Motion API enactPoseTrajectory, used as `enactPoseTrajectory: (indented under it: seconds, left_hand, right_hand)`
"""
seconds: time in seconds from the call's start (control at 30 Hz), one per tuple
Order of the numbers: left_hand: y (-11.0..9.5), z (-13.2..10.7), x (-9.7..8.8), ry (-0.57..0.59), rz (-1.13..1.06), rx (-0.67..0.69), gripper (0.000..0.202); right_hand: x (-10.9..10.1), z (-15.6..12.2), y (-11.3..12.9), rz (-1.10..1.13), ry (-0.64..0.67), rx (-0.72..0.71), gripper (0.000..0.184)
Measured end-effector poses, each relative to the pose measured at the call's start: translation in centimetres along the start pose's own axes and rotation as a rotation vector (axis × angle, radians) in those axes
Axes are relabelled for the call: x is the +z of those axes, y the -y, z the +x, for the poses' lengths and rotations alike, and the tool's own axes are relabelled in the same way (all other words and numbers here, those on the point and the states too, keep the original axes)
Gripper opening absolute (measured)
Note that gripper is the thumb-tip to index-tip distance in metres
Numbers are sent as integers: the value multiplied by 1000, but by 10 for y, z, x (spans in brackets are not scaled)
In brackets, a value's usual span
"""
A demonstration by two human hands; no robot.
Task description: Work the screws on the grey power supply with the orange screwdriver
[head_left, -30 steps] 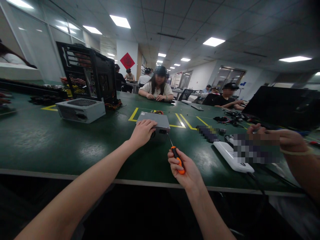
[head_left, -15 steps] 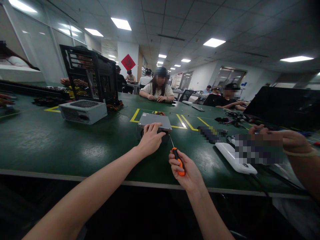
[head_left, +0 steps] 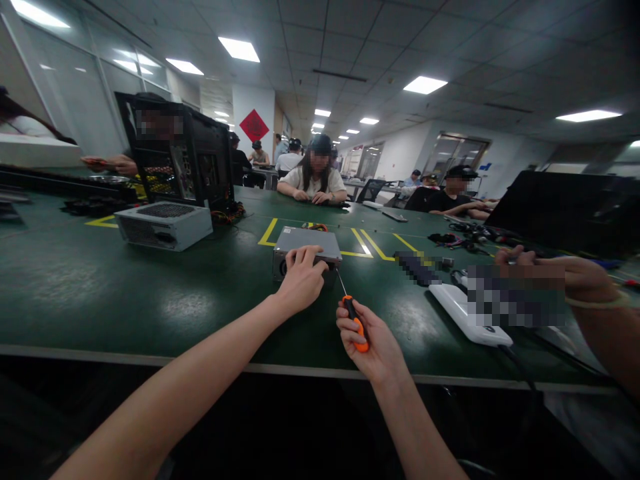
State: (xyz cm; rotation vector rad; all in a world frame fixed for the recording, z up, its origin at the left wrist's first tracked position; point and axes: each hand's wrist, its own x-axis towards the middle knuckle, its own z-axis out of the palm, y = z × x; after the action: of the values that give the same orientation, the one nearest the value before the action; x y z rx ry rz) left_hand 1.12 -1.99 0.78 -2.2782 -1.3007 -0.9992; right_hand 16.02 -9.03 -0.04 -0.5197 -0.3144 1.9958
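Observation:
A grey computer power supply (head_left: 315, 241) stands on the green table in front of me. My left hand (head_left: 303, 275) holds it from the near side, fingers over the top edge and thumb toward its right end. My right hand (head_left: 367, 337) is wrapped round the orange and black handle of a screwdriver (head_left: 356, 321). The thin shaft points up and away, its tip at the near right corner of the power supply. Whether the tip sits in a screw is too small to tell. My left hand covers much of the near face.
To the left lie a second power supply (head_left: 165, 227) and an open black computer case (head_left: 175, 150). On the right are a white power bank-like device (head_left: 467, 313), cables (head_left: 463, 237) and another person's hand (head_left: 575, 277). A person (head_left: 315, 177) sits opposite.
My hands, the screwdriver and the power supply hold nearly the same places. Behind the case at left, another person's hand has moved left; the hand at the far left edge is gone from view.

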Motion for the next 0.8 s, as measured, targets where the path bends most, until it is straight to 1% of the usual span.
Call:
enactPoseTrajectory:
  seconds: [0.17,0.27,0.37,0.5,0.57,0.63,0.8]
  left_hand:
    - [5,2,2,-65,-16,-80,15]
    - [9,4,4,-82,-10,-86,15]
    - [10,5,4,-84,4,-33,17]
    - [9,4,3,-67,59,114,17]
    - [7,3,2,-50,92,162,19]
    - [6,2,2,-43,111,161,22]
    - [1,2,4,-30,150,98,26]
  right_hand:
    - [2,0,-1,-18,-38,-24,14]
    - [4,-1,-1,-34,-55,-45,12]
    - [5,-3,-1,-38,-84,-43,11]
    - [5,-4,0,-20,-89,-20,15]
    - [4,-4,0,-12,-76,-13,16]
    - [2,-3,0,-7,-65,-10,16]
    - [0,-1,1,-3,-44,-11,14]
